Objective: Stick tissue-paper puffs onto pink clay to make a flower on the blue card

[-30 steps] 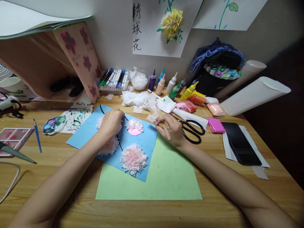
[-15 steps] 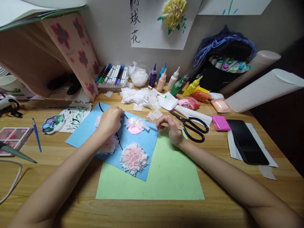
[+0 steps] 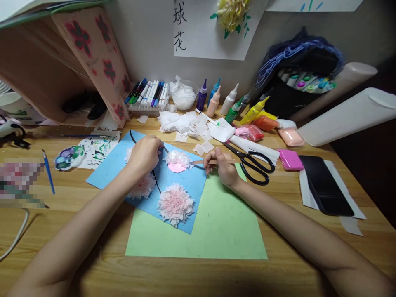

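Observation:
My right hand point(image 3: 221, 166) pinches a thin, flat tan stick point(image 3: 199, 162). The stick's tip reaches the right edge of a small white tissue-paper flower point(image 3: 178, 156), which has a smooth pink patch point(image 3: 177, 166) along its lower side. Over the upper part of the blue paper point(image 3: 105, 169), my left hand point(image 3: 145, 156) is closed with fingertips bent down; whatever they hold is hidden. Below lies a full pink tissue flower point(image 3: 175, 203); another, partly covered by my left wrist, is the left pink flower point(image 3: 142, 187). Dark painted stems run between them. Green paper point(image 3: 229, 231) lies underneath.
Black-handled scissors point(image 3: 255, 165) lie just right of my right hand. Tissue scraps point(image 3: 179, 123), paint bottles point(image 3: 229, 100) and a marker box point(image 3: 150, 97) line the back. At right are a pink clay packet point(image 3: 291, 159) and a phone point(image 3: 326, 185); at left, a paintbrush point(image 3: 48, 171).
The stick in my right hand has come left, its tip now at the small flower's edge where a pale scrap stuck out before. My left hand has barely moved. The view has shifted slightly.

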Available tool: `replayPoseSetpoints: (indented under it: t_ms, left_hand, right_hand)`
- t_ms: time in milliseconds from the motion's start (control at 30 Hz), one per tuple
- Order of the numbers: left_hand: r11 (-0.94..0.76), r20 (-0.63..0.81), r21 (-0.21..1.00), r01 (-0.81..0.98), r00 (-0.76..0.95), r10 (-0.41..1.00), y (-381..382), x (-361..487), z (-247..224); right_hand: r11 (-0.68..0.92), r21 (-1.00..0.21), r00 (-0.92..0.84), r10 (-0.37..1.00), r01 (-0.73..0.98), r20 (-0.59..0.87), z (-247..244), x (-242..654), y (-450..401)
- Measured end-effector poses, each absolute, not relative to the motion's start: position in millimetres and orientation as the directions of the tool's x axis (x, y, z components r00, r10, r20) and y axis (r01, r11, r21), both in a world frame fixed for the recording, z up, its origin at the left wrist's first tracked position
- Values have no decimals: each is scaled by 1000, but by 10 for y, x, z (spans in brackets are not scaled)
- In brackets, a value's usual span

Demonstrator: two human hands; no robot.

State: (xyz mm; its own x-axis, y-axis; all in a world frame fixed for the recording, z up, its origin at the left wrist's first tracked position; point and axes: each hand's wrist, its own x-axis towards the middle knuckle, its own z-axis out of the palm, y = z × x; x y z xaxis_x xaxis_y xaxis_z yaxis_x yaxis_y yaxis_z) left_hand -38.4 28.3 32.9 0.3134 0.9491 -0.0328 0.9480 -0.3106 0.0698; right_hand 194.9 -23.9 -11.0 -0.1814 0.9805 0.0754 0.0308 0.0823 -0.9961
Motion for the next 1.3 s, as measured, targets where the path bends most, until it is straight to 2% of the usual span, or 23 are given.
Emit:
replayPoseSetpoints:
  t_ms: [467, 733, 867, 1033, 1167, 1233, 1300]
  left_hand:
    - [-321, -46, 89, 943, 326, 944, 290, -381, 357]
    - [-305, -81, 124, 944, 316, 945, 342, -432, 323]
    - [-317, -73, 132, 939, 328, 942, 353, -443, 312]
    - [-343, -47, 122, 931, 351, 935, 362, -450, 293]
    - [-362, -47, 112, 925, 369, 928, 369, -452, 285]
    - [-358, -50, 115, 926, 366, 929, 373, -457, 287]
    - [-366, -50, 133, 921, 375, 926, 388, -473, 292]
  right_hand:
    - [97, -995, -210, 974, 36, 88, -119, 1882, -218]
    - [119, -980, -202, 976, 157, 87, 25, 1735, -82]
    - [37, -983, -189, 982, 182, 2, 131, 1647, 81]
    - [-111, -989, -276, 952, 95, -133, 154, 1701, 194]
    - [-49, -998, -245, 968, 46, -59, 123, 1869, 95]
    - [66, -996, -181, 982, 60, 54, 115, 1969, 18]
    - [212, -962, -96, 976, 174, 198, 107, 2062, -49]
